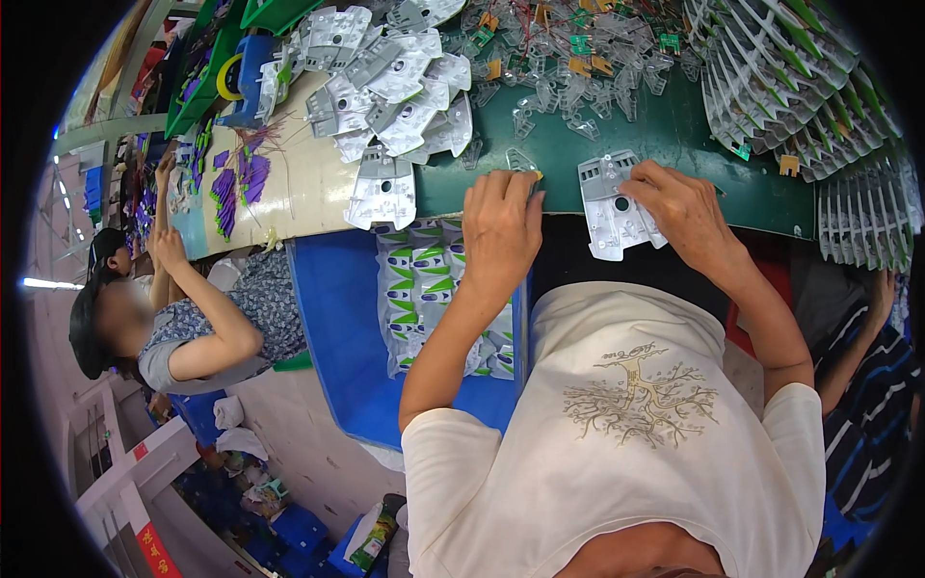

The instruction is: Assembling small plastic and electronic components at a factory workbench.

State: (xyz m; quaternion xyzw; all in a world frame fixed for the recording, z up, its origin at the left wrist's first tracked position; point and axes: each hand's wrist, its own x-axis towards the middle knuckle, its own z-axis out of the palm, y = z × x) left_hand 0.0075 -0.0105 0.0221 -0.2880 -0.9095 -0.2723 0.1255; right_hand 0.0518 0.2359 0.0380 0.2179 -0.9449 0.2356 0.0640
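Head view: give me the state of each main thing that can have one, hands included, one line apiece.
Left hand, curled; whether it grips anything is hidden.
Right hand, closed on the grey-and-white housing.
Grey-and-white housing, held, jutting past the table edge.
Blue bin, open-topped, partly filled.
Housing pile, overlapping.
Clear pieces, strewn loose.

On the table [776,199], clips [617,79] lie between heaped panels [400,79] left and stacked panels [776,77] right.
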